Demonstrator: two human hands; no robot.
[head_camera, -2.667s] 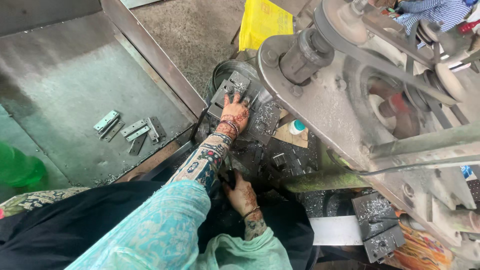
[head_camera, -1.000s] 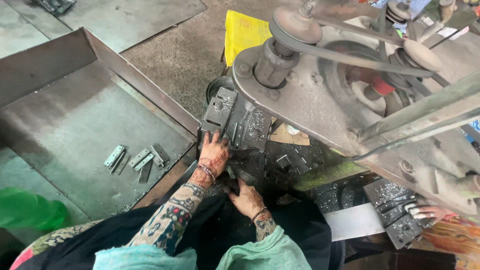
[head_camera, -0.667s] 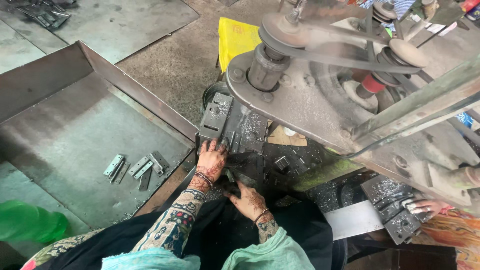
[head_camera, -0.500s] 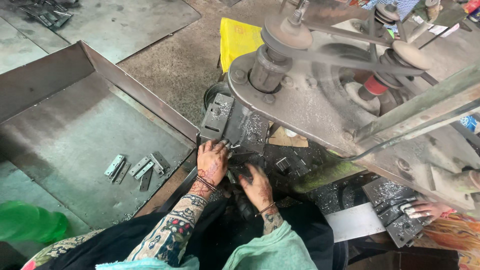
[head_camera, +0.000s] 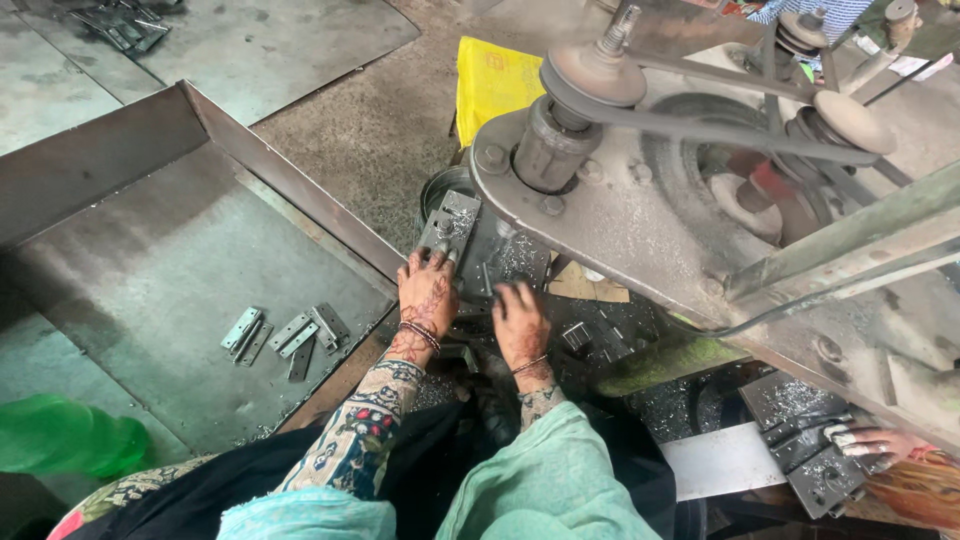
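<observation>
My left hand (head_camera: 425, 295) lies flat, fingers spread, on the lower end of a grey metal plate (head_camera: 452, 222) that leans on the machine bed; it presses rather than grips. My right hand (head_camera: 519, 322) sits just beside it on the dark worktop (head_camera: 600, 335), fingers blurred; cannot tell whether it holds anything. Metal shavings litter the plate and the bed around both hands. Directly above them, the drive spindle with its pulley (head_camera: 592, 78) and belt (head_camera: 700, 125), mounted on a heavy grey machine body (head_camera: 650, 230). Left of my forearm, a shallow sheet-metal tray (head_camera: 130, 260) holds a small scatter of hinge-like metal pieces (head_camera: 285, 335). A yellow bag (head_camera: 495, 80) lies on the floor behind the machine. Far right, another person's hand (head_camera: 875, 443) rests on a second dark plate (head_camera: 805, 440), well apart from mine.
</observation>
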